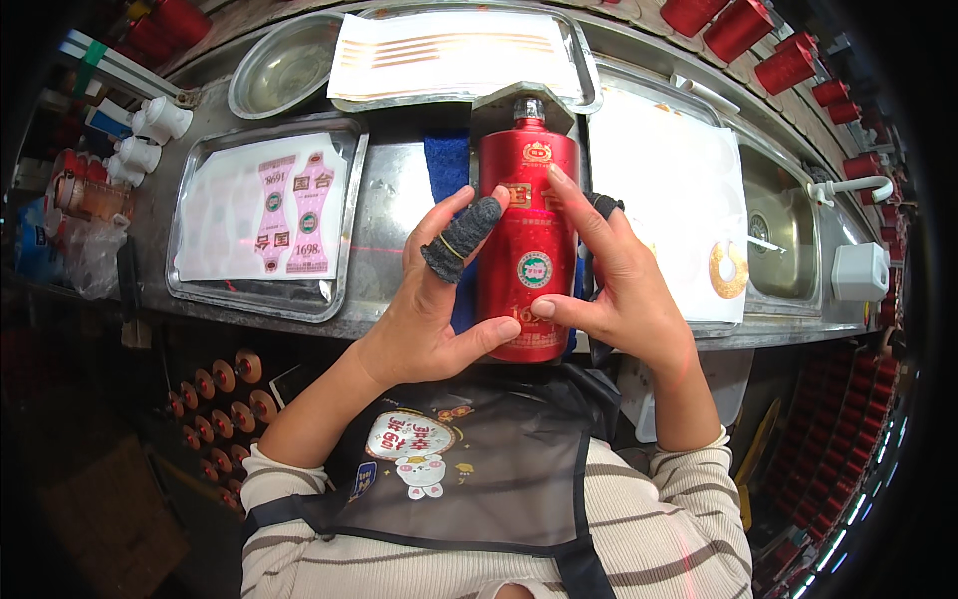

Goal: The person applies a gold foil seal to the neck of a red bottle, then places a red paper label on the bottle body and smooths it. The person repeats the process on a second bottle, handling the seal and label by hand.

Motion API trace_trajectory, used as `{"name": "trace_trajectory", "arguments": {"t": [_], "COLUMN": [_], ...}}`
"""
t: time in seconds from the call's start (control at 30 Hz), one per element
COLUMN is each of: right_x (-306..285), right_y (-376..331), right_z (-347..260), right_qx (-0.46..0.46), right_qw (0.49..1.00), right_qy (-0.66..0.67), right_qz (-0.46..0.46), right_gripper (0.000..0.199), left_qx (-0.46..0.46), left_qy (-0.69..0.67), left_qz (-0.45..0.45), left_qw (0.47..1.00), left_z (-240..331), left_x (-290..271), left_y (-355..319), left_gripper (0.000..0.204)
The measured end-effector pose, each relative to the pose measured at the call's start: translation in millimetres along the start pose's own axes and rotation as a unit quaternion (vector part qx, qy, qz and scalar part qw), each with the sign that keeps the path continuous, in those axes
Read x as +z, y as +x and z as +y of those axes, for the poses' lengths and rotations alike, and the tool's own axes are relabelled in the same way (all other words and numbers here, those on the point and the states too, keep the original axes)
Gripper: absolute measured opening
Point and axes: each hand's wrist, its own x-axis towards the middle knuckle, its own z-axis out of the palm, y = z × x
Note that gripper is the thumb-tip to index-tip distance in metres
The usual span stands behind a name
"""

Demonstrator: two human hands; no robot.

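A glossy red bottle (531, 225) with gold and green-and-white decals lies in front of me, its neck pointing away. Both hands press on it from either side. My left hand (429, 309) has its thumb on the lower front and its fingers along the upper left side. A grey fabric finger cover with a yellow band (461, 235) is on one of these fingers. My right hand (634, 275) lays its index finger near the upper decal and its thumb near the bottom. Its other fingers are partly hidden behind the bottle. Under it shows a blue cloth (444, 165).
At left, a metal tray (344, 250) holds pink decal sheets (299, 215). Beyond the bottle are a round metal bowl (284, 70) and a striped sheet (449, 50). At right lie a white sheet with a gold ring (664, 200) and a sink with a tap (848, 188).
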Motion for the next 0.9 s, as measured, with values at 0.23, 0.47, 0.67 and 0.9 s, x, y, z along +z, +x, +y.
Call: {"name": "trace_trajectory", "arguments": {"t": [0.23, 0.47, 0.67, 0.9], "right_x": [1.5, 2.5, 1.2, 4.1], "right_y": [2.4, 2.5, 3.5, 5.7], "right_z": [-4.2, -2.3, -3.2, -0.3], "right_qx": [-0.035, -0.024, -0.006, -0.015], "right_qw": [0.999, 0.999, 1.0, 1.0], "right_qy": [-0.031, -0.027, -0.021, 0.005], "right_qz": [0.007, 0.004, -0.014, -0.006], "right_gripper": [0.094, 0.096, 0.098, 0.106], "left_qx": [0.004, -0.002, -0.016, -0.04], "left_qy": [0.067, 0.071, 0.072, 0.081], "left_qz": [-0.041, -0.049, -0.059, -0.059], "left_qw": [0.997, 0.996, 0.996, 0.994], "left_z": [3.8, 6.3, 7.3, 5.7], "left_x": [-7.2, -8.3, -9.6, -8.6], "left_y": [5.2, 5.6, 3.5, -2.1], "left_gripper": [0.09, 0.09, 0.091, 0.092]}}
